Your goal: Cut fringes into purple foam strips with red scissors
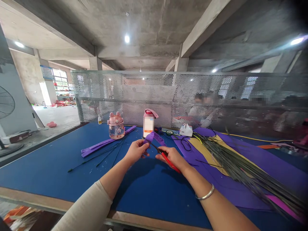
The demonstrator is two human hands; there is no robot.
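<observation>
My left hand (138, 149) pinches a strip of purple crepe-like material (149, 137) above the middle of the blue table. The strip bends over and hangs down on its right side. My right hand (172, 158) is closed around scissors with red handles (171, 163). Their dark blades point up and left, against the strip close to my left fingertips. Whether the blades are parted is too small to tell. Beyond my hands, a phone with a lit screen (148, 124) leans on a pink bottle (149, 112).
Left of my hands lie folded purple strips (96, 149) and thin dark stems (89, 160), near a pink clear bottle (116, 126). A bundle of green stems (231, 157) rests on purple sheets (204, 189) at right. A perforated metal screen (101, 96) stands behind the table (48, 170).
</observation>
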